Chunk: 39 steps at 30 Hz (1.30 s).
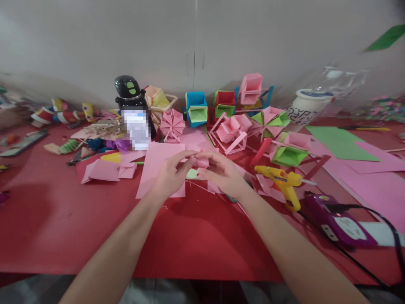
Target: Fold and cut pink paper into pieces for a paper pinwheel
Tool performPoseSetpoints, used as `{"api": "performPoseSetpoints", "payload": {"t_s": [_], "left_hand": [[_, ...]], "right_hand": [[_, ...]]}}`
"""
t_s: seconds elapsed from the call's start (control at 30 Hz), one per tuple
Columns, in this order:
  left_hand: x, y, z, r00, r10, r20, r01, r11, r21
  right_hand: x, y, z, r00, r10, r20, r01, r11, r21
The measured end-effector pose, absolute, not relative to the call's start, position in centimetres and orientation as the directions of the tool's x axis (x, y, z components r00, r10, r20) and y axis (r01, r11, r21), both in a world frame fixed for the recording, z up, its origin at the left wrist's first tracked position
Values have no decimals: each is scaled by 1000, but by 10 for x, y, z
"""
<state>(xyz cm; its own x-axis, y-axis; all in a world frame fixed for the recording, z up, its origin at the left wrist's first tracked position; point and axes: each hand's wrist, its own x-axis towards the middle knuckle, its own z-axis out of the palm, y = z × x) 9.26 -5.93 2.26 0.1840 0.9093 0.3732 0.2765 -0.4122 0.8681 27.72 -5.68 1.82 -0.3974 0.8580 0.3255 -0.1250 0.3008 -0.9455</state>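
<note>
Between the fingertips of both my hands is a small folded piece of pink paper (201, 161), held above the middle of the red table. My left hand (173, 171) pinches its left side between thumb and fingers. From the other side, my right hand (223, 172) closes on it too, fingers curved over the top. The fingers cover much of the fold, so its full shape is hidden. Under and beside my left hand lies a flat pink sheet (155, 169). A bit of light green paper (192, 174) shows below the hands.
A yellow glue gun (283, 181) and a purple power strip (340, 221) with black cords lie right. Folded paper models, such as a blue and green box (196, 109), stand behind. A black figure-shaped stand (131, 99) holds a phone (137, 128). Green sheet (341, 141) lies far right.
</note>
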Motion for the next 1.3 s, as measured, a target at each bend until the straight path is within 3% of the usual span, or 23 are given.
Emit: {"api": "performPoseSetpoints", "payload": {"t_s": [0.17,0.57,0.9,1.3], "left_hand": [[92,-58,22,172,898,405,297,-440,848],[92,-59,30,137,940,311,151,-330,932],[94,-60,29,182,934,306,176,-337,925],[92,-61,34,92,934,345,211,-357,910]], "right_hand": [[276,-58,20,-387,860,334,-149,299,-943],[279,-54,13,-269,916,297,-118,274,-954],[276,-56,13,-346,889,299,-184,248,-951],[277,-59,24,-255,898,359,28,378,-925]]}}
